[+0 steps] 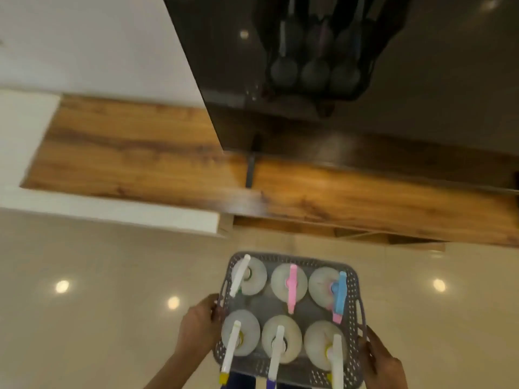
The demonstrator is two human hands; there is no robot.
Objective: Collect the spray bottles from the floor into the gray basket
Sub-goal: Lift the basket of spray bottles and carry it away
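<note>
I see both hands on the gray basket at 6 o'clock in my view: left hand clasping the side at 9 o'clock, right hand gripping the rim at 3 o'clock. 6 spray bottles stand upright inside, 2 rows of 3, triggers up. No bottle shows on the glossy floor, so collecting looks finished. The risk, I reckon: tilt the basket and those top-heavy bottles topple out. The wooden cabinet at 12 o'clock could catch the front rim.
</note>
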